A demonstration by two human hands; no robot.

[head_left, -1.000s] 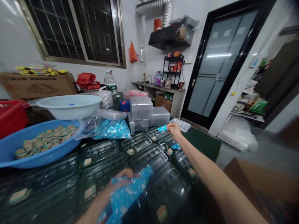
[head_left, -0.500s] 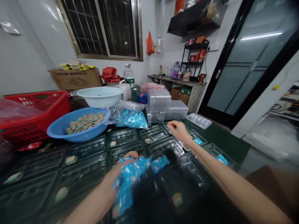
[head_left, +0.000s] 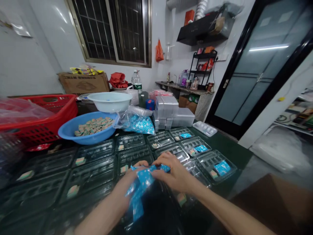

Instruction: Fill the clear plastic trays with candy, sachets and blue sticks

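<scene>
My left hand (head_left: 130,178) is closed around a bunch of small blue patterned packets (head_left: 146,179), some of which hang below it. My right hand (head_left: 174,171) meets it from the right, thumb and fingers closed on packets at the top of the bunch. Beneath both hands, rows of clear plastic compartment trays (head_left: 94,174) cover the dark green table. Many hold one small layered pink-and-green square piece (head_left: 73,191). At the right, three trays also contain a blue packet (head_left: 222,167). Motion blurs the lower packets and the left forearm.
A blue basin (head_left: 66,133) full of similar square pieces stands back left, beside a red basket (head_left: 61,112). Behind the trays are a plastic bag of blue packets (head_left: 141,125), stacked clear boxes (head_left: 167,107) and a white tray (head_left: 204,128). A cardboard box (head_left: 274,199) is at lower right.
My right hand has come back from the far right tray to the packets in my left hand. A blue packet now shows in that far tray. The view has shifted slightly.
</scene>
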